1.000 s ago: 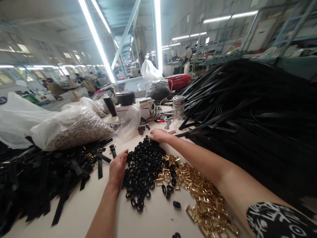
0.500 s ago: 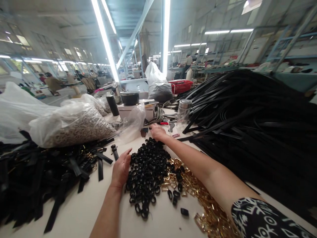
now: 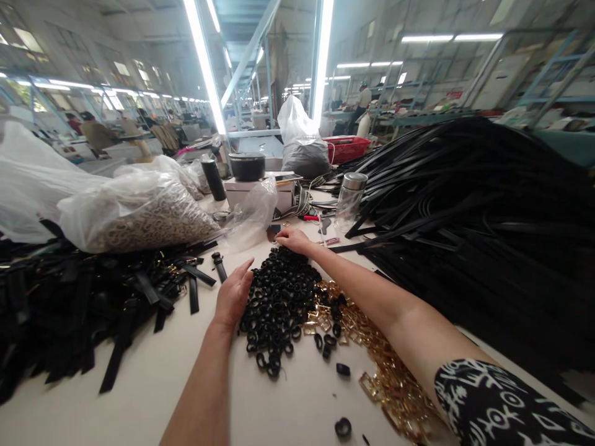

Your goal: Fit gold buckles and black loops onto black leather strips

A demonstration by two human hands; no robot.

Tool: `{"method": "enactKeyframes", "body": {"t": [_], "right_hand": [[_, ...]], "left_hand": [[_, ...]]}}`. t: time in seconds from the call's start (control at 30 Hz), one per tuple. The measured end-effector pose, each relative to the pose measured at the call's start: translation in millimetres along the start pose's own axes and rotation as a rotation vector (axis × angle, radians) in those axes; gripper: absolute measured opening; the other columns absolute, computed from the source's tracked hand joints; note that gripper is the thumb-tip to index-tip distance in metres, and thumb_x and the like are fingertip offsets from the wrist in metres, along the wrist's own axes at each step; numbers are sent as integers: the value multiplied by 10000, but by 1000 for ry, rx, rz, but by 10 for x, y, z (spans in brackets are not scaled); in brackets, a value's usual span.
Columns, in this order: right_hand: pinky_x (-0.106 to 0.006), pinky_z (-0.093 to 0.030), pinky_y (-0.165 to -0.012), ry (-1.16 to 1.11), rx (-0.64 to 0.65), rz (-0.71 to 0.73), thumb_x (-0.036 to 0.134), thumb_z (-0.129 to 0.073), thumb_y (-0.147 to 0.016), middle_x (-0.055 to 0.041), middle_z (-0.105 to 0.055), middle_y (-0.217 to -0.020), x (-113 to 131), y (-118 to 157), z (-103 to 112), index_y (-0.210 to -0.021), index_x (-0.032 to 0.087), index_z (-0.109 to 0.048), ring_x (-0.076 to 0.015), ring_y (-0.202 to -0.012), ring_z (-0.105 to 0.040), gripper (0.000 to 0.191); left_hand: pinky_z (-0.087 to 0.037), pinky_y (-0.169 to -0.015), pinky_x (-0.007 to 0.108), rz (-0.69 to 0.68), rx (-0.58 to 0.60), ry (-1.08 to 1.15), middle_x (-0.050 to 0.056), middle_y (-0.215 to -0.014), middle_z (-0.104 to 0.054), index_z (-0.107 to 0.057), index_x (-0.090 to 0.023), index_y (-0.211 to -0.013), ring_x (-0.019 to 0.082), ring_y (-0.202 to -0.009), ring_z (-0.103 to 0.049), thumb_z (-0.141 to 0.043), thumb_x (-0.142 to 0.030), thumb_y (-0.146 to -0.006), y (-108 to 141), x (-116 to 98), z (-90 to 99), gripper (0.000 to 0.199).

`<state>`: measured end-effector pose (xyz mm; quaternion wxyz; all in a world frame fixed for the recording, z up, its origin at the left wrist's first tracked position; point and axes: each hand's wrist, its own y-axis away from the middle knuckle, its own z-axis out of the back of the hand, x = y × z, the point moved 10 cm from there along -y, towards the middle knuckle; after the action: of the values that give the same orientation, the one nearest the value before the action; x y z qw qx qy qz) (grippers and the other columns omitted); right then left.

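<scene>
A heap of small black belt loops (image 3: 281,291) lies on the pale table in front of me. My left hand (image 3: 233,296) is at the heap's left side, its fingers stretched forward and nothing in them. Across the far end of the loops reaches my right hand (image 3: 294,240), its fingers extended to the left and low over the edge of the heap. I see nothing held in it, though its underside is hidden. Gold-coloured metal buckles (image 3: 367,337) spread along the heap's right side, beneath my right forearm. A few loose loops (image 3: 343,370) lie nearer to me.
Short black straps (image 3: 125,310) are piled at left, below a clear bag of metal rings (image 3: 149,217). A large mound of long black straps (image 3: 465,204) fills the right. Behind my hands stand a glass bottle (image 3: 351,201), a box (image 3: 242,193) and a black bowl (image 3: 247,166).
The view has tilted down, so the table sits higher in the picture and another loose loop shows near me. My right hand has come slightly nearer at the heap's far edge.
</scene>
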<state>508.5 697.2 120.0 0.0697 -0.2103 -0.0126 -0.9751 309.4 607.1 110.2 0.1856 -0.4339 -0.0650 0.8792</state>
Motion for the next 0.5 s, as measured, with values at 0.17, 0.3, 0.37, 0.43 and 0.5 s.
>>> {"method": "enactKeyframes", "body": {"t": [0.17,0.3,0.37,0.43,0.5], "right_hand": [[-308,-373,-1092,-19,73,194,422,-506,-970,-55,-600,-1383,443,180,-256,-1300,226,-636,-219,-1302,-517,406],[-412,-290,-1152,-8,109,327,482,-495,-972,-60,-535,-1447,771,402,-433,-1321,261,-613,-250,-1360,-447,429],[-404,-289,-1150,-9,114,374,473,-469,-988,-60,-543,-1437,900,516,-487,-1304,250,-623,-241,-1350,-453,416],[-387,-305,-1140,-13,109,402,451,-454,-1000,-81,-549,-1428,1005,630,-520,-1311,216,-614,-235,-1341,-462,422],[-390,-328,-1125,-20,97,415,422,-456,-1003,-121,-559,-1409,1095,753,-543,-1318,169,-602,-242,-1324,-480,429]], "left_hand": [[-279,-1193,416,-37,53,-49,89,-1471,-520,-506,-173,-1424,244,-1389,-429,-239,-574,-980,-13,-60,-56,656],[-266,-1199,408,-41,76,-84,77,-1492,-497,-476,-184,-1446,235,-1400,-414,-243,-546,-991,-30,-78,-83,627],[-260,-1201,406,-38,84,-66,74,-1495,-495,-475,-187,-1446,232,-1401,-413,-250,-536,-993,-35,-72,-91,615],[-264,-1199,406,-34,90,-38,83,-1486,-505,-492,-175,-1432,229,-1395,-422,-246,-524,-995,-21,-72,-89,611],[-277,-1193,403,-30,95,-23,105,-1464,-526,-518,-149,-1406,228,-1380,-444,-242,-513,-993,31,-95,-76,616]]}}
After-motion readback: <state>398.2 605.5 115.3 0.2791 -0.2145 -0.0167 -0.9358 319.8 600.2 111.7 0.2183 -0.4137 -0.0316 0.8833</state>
